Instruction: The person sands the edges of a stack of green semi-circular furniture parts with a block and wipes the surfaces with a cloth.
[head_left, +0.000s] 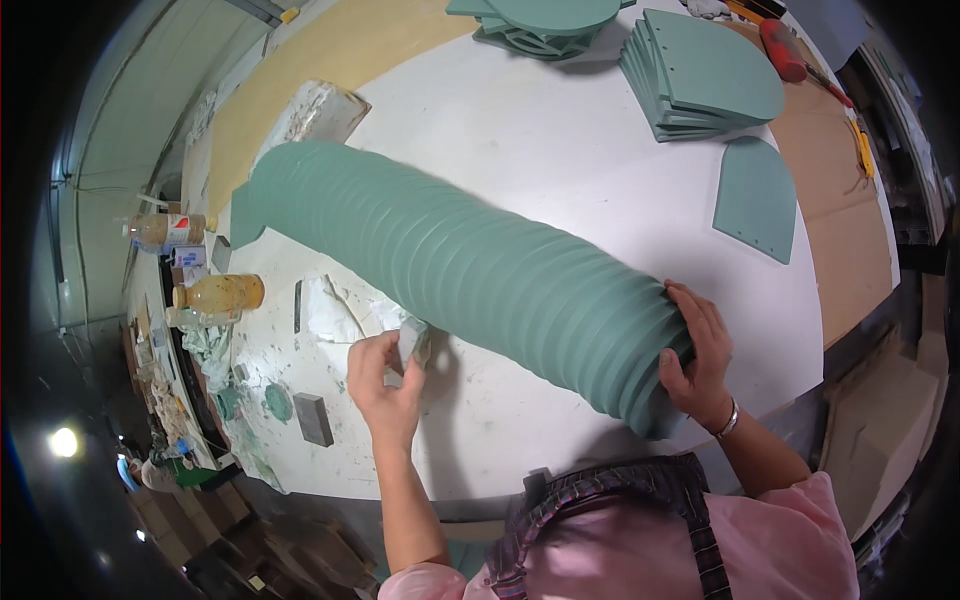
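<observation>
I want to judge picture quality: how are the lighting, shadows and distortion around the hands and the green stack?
Head view: even, soft light on the white table; faint shadows under the left hand and the row of green panels; right hand sharp; strong fisheye bending, dark corners; a lamp glares at lower left.

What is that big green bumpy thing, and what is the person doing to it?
It is a long row of green panels stood on edge and packed side by side across a white round table. A person leans over it. Their right hand presses against the near end of the row, holding it together. Their left hand holds a small grey block against the side of the row, low down. More green panels lie in a stack at the far side, with one lying alone.
</observation>
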